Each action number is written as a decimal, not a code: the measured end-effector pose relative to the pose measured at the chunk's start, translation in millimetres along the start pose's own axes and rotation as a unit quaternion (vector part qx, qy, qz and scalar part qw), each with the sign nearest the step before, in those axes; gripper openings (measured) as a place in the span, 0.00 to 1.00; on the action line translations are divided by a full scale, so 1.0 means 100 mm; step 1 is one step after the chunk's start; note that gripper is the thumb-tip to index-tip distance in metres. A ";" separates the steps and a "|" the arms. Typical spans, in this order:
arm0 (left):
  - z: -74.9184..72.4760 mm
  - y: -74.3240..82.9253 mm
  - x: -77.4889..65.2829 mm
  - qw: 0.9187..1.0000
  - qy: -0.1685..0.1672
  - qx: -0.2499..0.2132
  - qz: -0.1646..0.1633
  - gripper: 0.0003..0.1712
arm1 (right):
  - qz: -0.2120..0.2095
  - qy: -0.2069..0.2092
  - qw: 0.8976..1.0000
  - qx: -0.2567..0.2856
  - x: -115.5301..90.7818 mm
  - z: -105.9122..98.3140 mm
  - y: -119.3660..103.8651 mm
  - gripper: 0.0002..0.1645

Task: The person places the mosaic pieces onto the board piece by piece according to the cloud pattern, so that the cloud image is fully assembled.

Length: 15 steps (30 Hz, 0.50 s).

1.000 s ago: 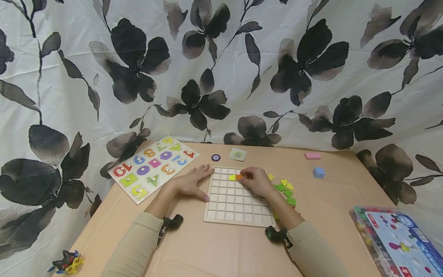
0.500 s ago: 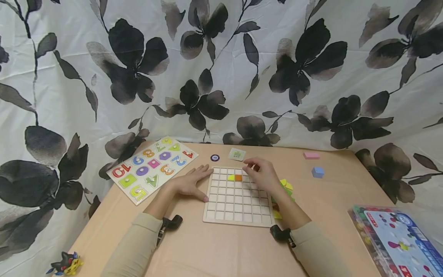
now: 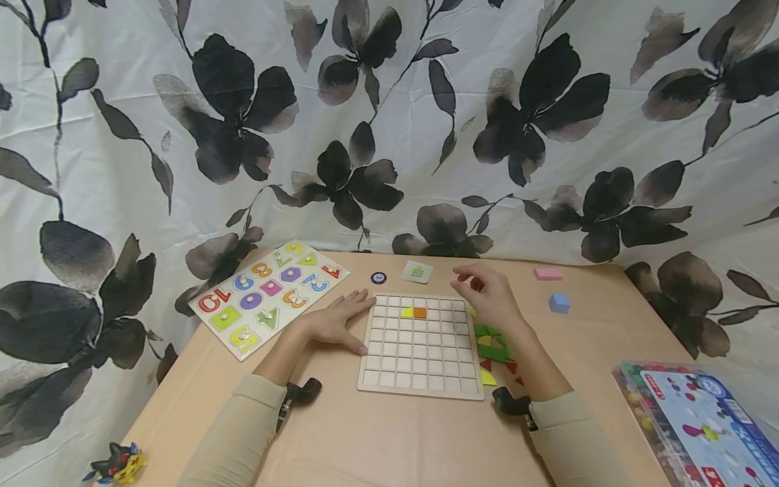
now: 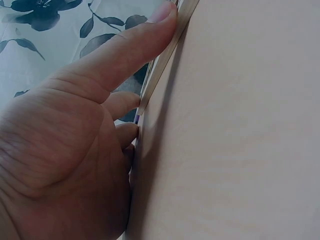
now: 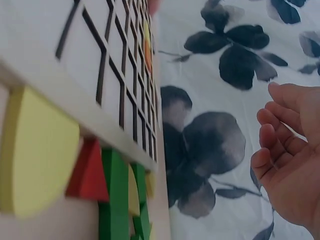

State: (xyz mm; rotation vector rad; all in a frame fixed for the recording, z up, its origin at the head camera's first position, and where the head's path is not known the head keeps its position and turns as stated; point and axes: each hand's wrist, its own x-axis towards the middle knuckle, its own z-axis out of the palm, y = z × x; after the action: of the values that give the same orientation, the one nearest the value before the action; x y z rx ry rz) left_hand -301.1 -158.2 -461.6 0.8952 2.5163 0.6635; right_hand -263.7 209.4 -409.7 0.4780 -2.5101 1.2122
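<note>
A white gridded board (image 3: 420, 348) lies on the table, with a yellow piece (image 3: 406, 312) and an orange square piece (image 3: 420, 312) side by side in its second row. My left hand (image 3: 331, 325) rests at the board's left side, fingers spread; in the left wrist view the thumb (image 4: 145, 42) touches the board's edge. Above the board's upper right corner, my right hand (image 3: 487, 294) is raised with loosely bent fingers and nothing visible in them. Beneath the right forearm are green blocks (image 3: 496, 353), a yellow rounded block (image 5: 42, 155) and a red triangular block (image 5: 90, 172).
A number-and-shape puzzle board (image 3: 268, 297) lies at the left. Behind the grid are a dark round token (image 3: 379, 278) and a small picture card (image 3: 416, 272). Pink (image 3: 548, 274) and blue (image 3: 559, 303) blocks, a clear box (image 3: 700, 426) and a toy figure (image 3: 117, 462) stand farther out.
My right hand has let go of the orange piece, which stays on the board, and has lifted away to the right. The left hand keeps its place.
</note>
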 end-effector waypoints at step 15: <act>-0.01 0.00 0.01 1.000 0.000 0.001 -0.003 0.70 | 0.100 -0.032 0.994 -0.031 -0.02 -0.19 0.44 0.20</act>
State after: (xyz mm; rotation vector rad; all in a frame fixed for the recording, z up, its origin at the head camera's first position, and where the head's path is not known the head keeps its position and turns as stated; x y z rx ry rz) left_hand -302.3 -157.8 -461.6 0.8877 2.5187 0.6589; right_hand -277.9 250.5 -430.4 0.2599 -2.6949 1.2001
